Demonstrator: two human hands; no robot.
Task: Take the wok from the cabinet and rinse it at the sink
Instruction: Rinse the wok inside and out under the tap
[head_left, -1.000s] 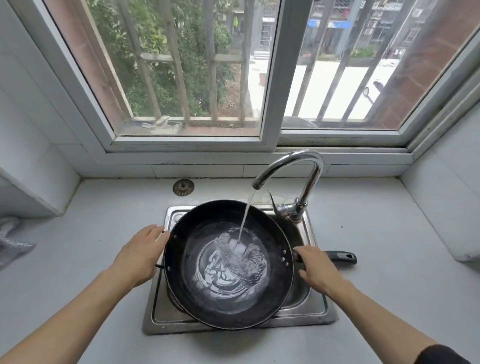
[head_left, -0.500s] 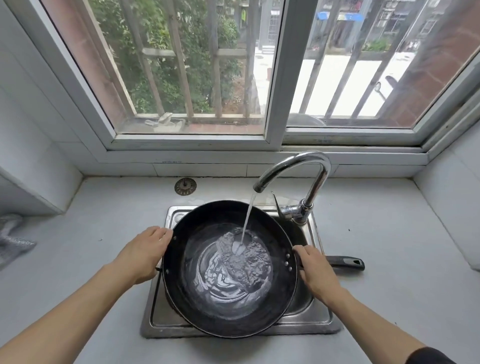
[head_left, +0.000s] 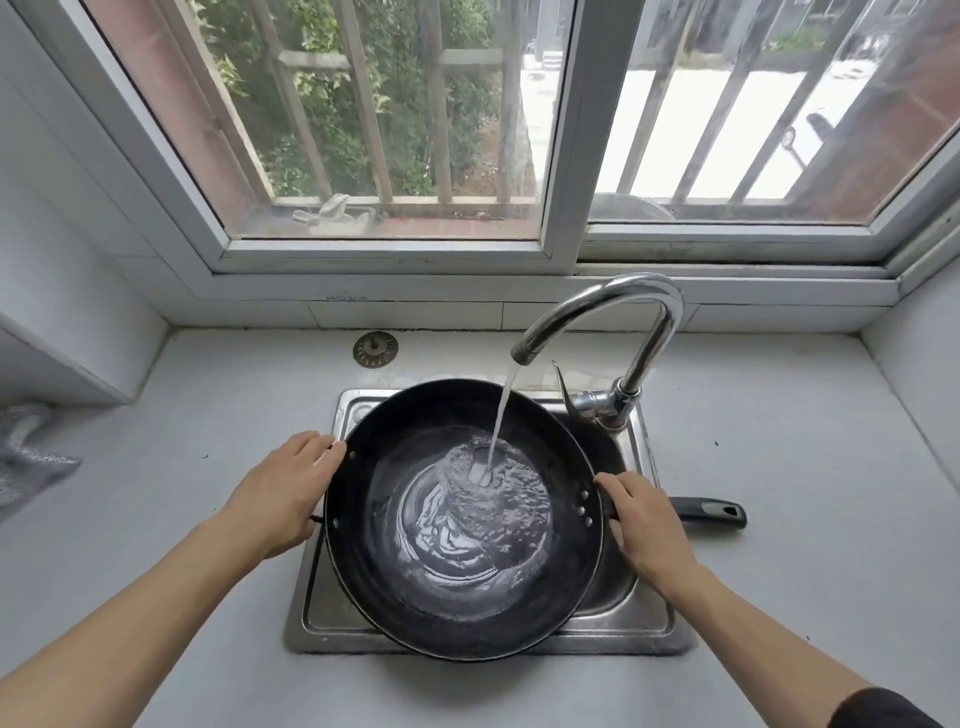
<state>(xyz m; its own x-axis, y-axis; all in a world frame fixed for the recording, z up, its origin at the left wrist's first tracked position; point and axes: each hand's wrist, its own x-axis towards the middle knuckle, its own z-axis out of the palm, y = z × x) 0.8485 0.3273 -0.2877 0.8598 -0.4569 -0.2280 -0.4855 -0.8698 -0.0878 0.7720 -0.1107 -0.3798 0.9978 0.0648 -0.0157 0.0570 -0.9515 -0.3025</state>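
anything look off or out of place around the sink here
One thing: the sink strainer lies loose on the counter behind the sink, under the window, rather than in the drain. Otherwise nothing stands out; both hands hold the wok level under the running faucet, with no spill visible.

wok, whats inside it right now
Inside the wok is a shallow swirling pool of water, fed by the faucet stream. The foam hides the bottom under it.
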